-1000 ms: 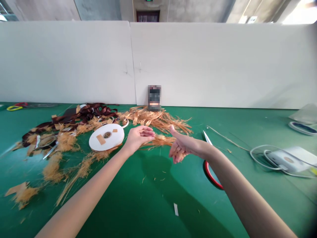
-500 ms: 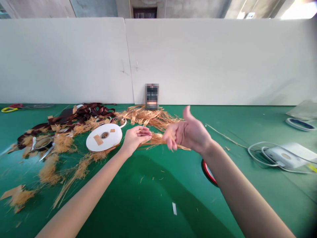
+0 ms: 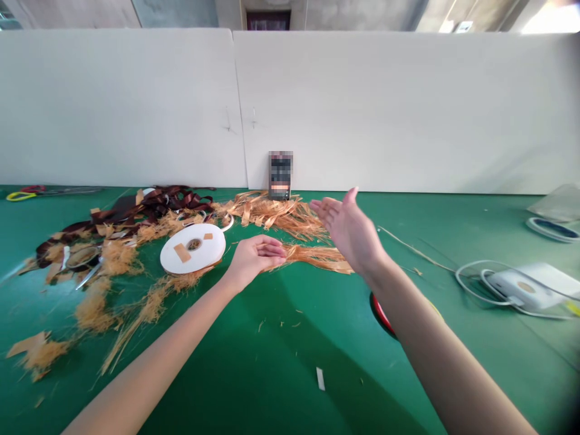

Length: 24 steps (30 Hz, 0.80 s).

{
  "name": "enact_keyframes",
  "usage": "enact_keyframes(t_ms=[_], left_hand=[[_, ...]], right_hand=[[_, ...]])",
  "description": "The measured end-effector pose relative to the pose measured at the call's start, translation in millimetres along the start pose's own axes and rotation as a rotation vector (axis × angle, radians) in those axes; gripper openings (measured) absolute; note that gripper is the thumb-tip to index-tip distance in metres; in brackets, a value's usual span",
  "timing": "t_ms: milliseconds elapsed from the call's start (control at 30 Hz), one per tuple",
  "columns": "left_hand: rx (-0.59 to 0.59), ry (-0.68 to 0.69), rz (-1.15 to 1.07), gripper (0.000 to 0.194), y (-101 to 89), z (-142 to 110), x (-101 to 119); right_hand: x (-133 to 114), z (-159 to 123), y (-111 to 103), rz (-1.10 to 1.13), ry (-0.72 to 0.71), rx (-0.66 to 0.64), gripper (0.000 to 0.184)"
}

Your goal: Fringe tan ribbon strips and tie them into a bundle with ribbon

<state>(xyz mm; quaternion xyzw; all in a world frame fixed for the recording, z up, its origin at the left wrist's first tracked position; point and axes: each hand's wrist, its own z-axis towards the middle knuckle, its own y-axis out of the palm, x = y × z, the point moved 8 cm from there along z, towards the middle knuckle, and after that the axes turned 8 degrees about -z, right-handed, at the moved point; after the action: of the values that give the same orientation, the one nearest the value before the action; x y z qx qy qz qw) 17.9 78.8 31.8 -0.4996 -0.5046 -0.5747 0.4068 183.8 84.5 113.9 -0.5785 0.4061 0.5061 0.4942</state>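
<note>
A loose bundle of tan raffia strands (image 3: pixel 317 258) is lying on the green table mat (image 3: pixel 290 362), its frayed fibres stretching right from the person's left hand (image 3: pixel 256 260). That hand is curling palm-up with its fingertips at the bundle's near end, though I cannot tell whether it is actually gripping the strands. The right hand (image 3: pixel 348 232) is lifted well clear above the bundle, open with its fingers spread. Just left of the left hand, a white spool (image 3: pixel 193 248) is lying flat, carrying tan patches but no readable writing. Behind it, more shredded raffia (image 3: pixel 272 214) is spreading towards a pixelated, unreadable upright card (image 3: pixel 280 175) standing against the partition (image 3: pixel 362 109).
</note>
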Motion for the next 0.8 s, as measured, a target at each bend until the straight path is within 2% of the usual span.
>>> enact_keyframes(t_ms=[67, 100, 167, 200, 233, 267, 300, 367, 433, 533, 633, 700, 767, 800], left_hand=[[0.011, 0.019, 0.015, 0.030, -0.8, 1, 1], [0.027, 0.031, 0.017, 0.030, -3.0, 2, 2], [0.064, 0.057, 0.018, 0.031, -9.0, 4, 7], [0.082, 0.070, 0.015, 0.031, -12.1, 5, 10], [0.099, 0.084, 0.009, 0.032, -15.1, 5, 13], [0.113, 0.097, -0.002, 0.033, -17.6, 5, 16], [0.126, 0.109, -0.015, 0.033, -19.6, 5, 19], [0.145, 0.123, -0.039, 0.034, -21.9, 3, 21], [0.130, 0.113, -0.037, 0.035, -20.3, 1, 19], [0.073, 0.091, 0.029, 0.034, -14.2, -1, 12], [0.049, 0.082, 0.096, 0.031, -10.9, 0, 3], [0.037, 0.078, 0.129, 0.028, -9.6, 2, -2], [0.029, 0.083, 0.164, 0.026, -9.1, 5, -4], [0.029, 0.090, 0.180, 0.025, -9.6, 6, -4]], right_hand=[[-13, -5, 10, 0.162, -0.046, -0.163, 0.091], [-15, -9, 17, 0.209, -0.011, -0.286, 0.094], [-3, -25, 37, 0.190, 0.184, -0.611, 0.100], [8, -34, 43, 0.134, 0.301, -0.725, 0.102], [22, -40, 44, 0.059, 0.409, -0.780, 0.101], [34, -39, 40, -0.018, 0.479, -0.746, 0.098], [45, -32, 32, -0.081, 0.508, -0.620, 0.093], [56, -15, 12, -0.155, 0.470, -0.310, 0.087], [53, -2, 2, -0.146, 0.372, -0.139, 0.089], [31, 10, -6, -0.018, 0.172, 0.013, 0.087], [-4, 8, -13, 0.201, -0.075, 0.098, 0.083], [-21, 2, -13, 0.283, -0.194, 0.076, 0.081], [-29, -5, -11, 0.277, -0.223, 0.026, 0.081], [-29, -7, -8, 0.248, -0.191, -0.022, 0.084]])
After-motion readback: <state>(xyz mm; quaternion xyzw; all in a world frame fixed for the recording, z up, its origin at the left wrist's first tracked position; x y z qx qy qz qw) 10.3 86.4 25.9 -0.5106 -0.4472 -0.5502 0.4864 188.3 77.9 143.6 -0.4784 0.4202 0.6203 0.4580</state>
